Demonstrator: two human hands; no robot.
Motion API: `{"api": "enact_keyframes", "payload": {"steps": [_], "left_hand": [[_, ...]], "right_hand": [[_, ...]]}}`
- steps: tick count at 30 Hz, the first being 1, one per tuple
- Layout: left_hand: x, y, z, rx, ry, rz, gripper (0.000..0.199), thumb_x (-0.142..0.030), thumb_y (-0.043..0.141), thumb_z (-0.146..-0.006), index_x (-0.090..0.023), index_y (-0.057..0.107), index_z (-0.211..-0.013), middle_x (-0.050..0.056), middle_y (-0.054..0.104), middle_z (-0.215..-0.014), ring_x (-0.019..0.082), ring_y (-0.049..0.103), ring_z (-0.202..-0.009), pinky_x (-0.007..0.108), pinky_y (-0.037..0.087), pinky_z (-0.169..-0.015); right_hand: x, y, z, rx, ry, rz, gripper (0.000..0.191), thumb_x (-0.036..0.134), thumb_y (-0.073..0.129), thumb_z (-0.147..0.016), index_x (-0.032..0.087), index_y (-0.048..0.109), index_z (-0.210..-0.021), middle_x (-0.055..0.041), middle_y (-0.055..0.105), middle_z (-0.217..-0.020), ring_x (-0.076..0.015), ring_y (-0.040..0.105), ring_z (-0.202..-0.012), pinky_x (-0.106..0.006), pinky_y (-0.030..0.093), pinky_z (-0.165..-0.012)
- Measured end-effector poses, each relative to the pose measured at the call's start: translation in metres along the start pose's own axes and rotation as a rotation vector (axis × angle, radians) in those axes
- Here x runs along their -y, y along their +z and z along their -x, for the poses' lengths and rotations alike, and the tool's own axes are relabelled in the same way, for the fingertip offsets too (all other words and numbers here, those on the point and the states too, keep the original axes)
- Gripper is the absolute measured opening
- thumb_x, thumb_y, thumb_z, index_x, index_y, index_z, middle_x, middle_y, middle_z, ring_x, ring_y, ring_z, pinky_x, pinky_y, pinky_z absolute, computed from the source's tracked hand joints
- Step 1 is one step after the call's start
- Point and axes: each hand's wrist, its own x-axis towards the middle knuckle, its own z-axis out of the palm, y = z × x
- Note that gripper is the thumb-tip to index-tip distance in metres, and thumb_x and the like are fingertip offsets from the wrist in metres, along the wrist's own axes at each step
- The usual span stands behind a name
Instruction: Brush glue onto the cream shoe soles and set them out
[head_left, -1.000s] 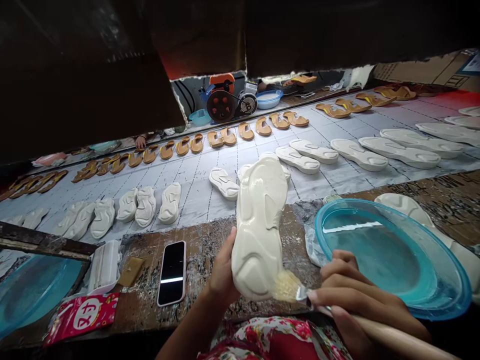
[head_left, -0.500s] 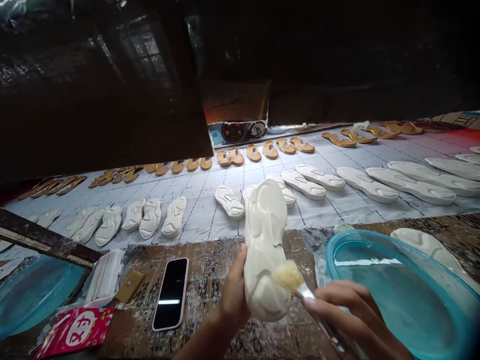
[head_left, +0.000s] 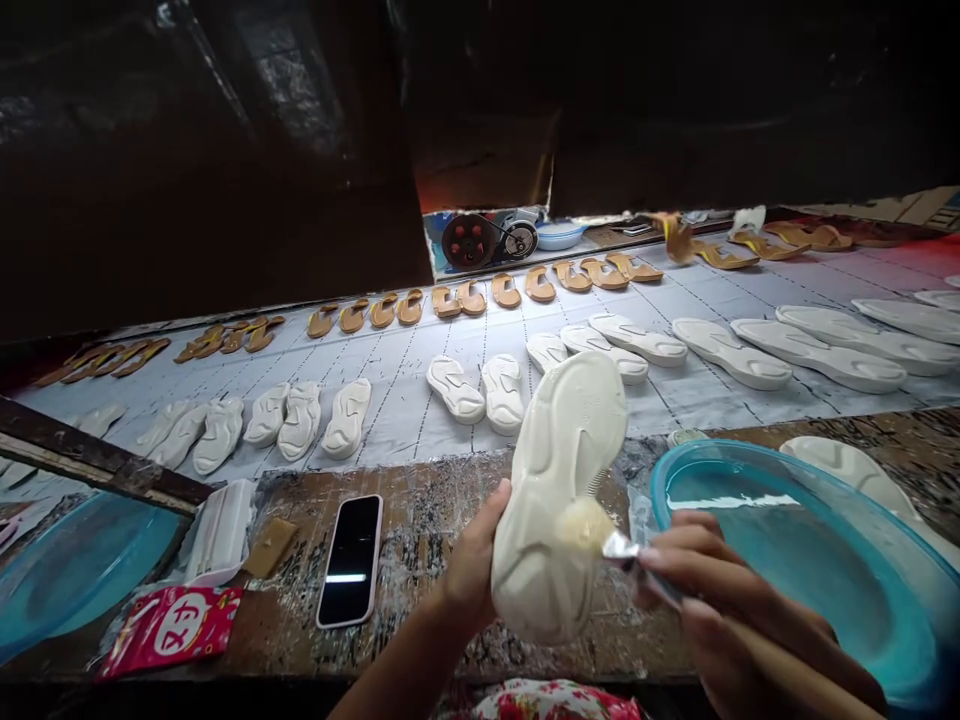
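My left hand [head_left: 472,570] grips a glossy white moulded shoe sole [head_left: 559,490], which is tilted with its upper end leaning right. My right hand [head_left: 742,620] holds a wooden-handled paintbrush by its handle, close to the silver ferrule [head_left: 622,547]. The brush's pale bristles [head_left: 586,525] press against the lower part of the sole, and wet-looking coating shines on its surface. The hidden side of the sole faces my left palm.
A blue plastic basin [head_left: 787,540] sits right of my hands, and a black phone [head_left: 350,560] lies on the paint-spattered bench [head_left: 420,600]. Rows of white soles and tan sandal soles lie on a gridded sheet [head_left: 390,440] beyond. A wheeled machine [head_left: 480,240] stands at the back.
The sole has tilted, its upper end swinging right. The brush now touches lower on the sole, and my right hand has moved slightly right. The background has shifted as my head moved.
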Motion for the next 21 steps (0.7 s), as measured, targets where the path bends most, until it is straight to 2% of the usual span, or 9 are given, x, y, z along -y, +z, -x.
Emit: {"api": "enact_keyframes", "payload": {"steps": [3, 6, 8, 11, 14, 16, 17, 21], "left_hand": [[0.003, -0.002, 0.006, 0.033, 0.024, -0.064, 0.054, -0.044, 0.033, -0.089, -0.004, 0.062, -0.11, 0.014, 0.068, -0.092, 0.023, 0.06, -0.096, 0.033, 0.039, -0.094], [0.003, -0.004, 0.01, 0.048, 0.058, -0.068, 0.05, -0.045, 0.042, -0.085, -0.005, 0.064, -0.107, 0.013, 0.068, -0.094, 0.024, 0.06, -0.098, 0.032, 0.038, -0.096], [0.002, -0.005, 0.01, 0.035, 0.047, -0.041, 0.05, -0.046, 0.046, -0.083, -0.005, 0.064, -0.106, 0.013, 0.068, -0.095, 0.025, 0.06, -0.1, 0.033, 0.038, -0.096], [-0.002, -0.004, 0.007, -0.033, 0.045, 0.005, 0.049, -0.046, 0.049, -0.081, -0.006, 0.064, -0.106, 0.013, 0.068, -0.096, 0.025, 0.059, -0.101, 0.033, 0.039, -0.097], [-0.013, -0.002, 0.005, -0.064, -0.027, 0.05, 0.051, -0.048, 0.04, -0.085, -0.008, 0.064, -0.108, 0.011, 0.067, -0.1, 0.026, 0.058, -0.103, 0.04, 0.039, -0.095], [-0.019, -0.003, 0.005, -0.064, -0.09, 0.071, 0.056, -0.044, 0.022, -0.09, -0.01, 0.064, -0.107, 0.008, 0.067, -0.103, 0.026, 0.055, -0.105, 0.047, 0.035, -0.093], [-0.022, -0.006, 0.004, -0.081, -0.08, 0.088, 0.057, -0.04, 0.017, -0.091, -0.013, 0.065, -0.104, 0.005, 0.067, -0.103, 0.025, 0.053, -0.107, 0.048, 0.035, -0.092], [-0.017, -0.024, 0.0, -0.228, 0.175, 0.208, 0.056, -0.023, 0.018, -0.088, -0.032, 0.072, -0.078, -0.008, 0.07, -0.094, 0.026, 0.048, -0.115, 0.045, 0.041, -0.089]], "right_hand": [[-0.008, 0.007, -0.012, -0.042, -0.053, -0.034, 0.023, 0.013, 0.046, -0.082, 0.015, 0.055, -0.103, -0.0025, 0.059, -0.073, -0.0118, 0.056, -0.071, -0.032, 0.038, -0.078], [-0.01, 0.015, -0.013, 0.051, -0.004, -0.117, 0.02, 0.009, 0.046, -0.081, 0.015, 0.055, -0.098, -0.0009, 0.058, -0.072, -0.0088, 0.053, -0.067, -0.032, 0.035, -0.078], [-0.005, 0.018, -0.007, 0.101, 0.061, -0.172, 0.014, 0.013, 0.045, -0.084, 0.016, 0.056, -0.091, 0.0013, 0.056, -0.068, -0.007, 0.05, -0.062, -0.032, 0.033, -0.08], [0.005, 0.015, 0.007, 0.029, 0.21, -0.264, 0.018, 0.026, 0.042, -0.088, 0.017, 0.056, -0.081, 0.003, 0.05, -0.059, -0.0067, 0.045, -0.056, -0.034, 0.031, -0.082], [0.005, -0.002, 0.02, -0.061, 0.428, -0.191, 0.029, 0.042, 0.042, -0.088, 0.017, 0.056, -0.083, 0.0026, 0.051, -0.056, -0.0086, 0.048, -0.056, -0.034, 0.036, -0.085], [-0.003, -0.021, 0.028, -0.085, 0.595, -0.029, 0.029, 0.044, 0.045, -0.086, 0.017, 0.055, -0.086, 0.0018, 0.053, -0.058, -0.0097, 0.052, -0.059, -0.029, 0.042, -0.077], [-0.01, -0.031, 0.032, -0.092, 0.666, 0.052, 0.026, 0.042, 0.047, -0.085, 0.016, 0.055, -0.086, 0.0014, 0.053, -0.059, -0.0098, 0.052, -0.06, -0.026, 0.043, -0.069], [-0.039, -0.066, 0.052, -0.091, 0.838, 0.308, 0.027, 0.042, 0.051, -0.082, 0.015, 0.056, -0.077, 0.0015, 0.049, -0.053, -0.0091, 0.049, -0.053, -0.021, 0.039, -0.054]]}}
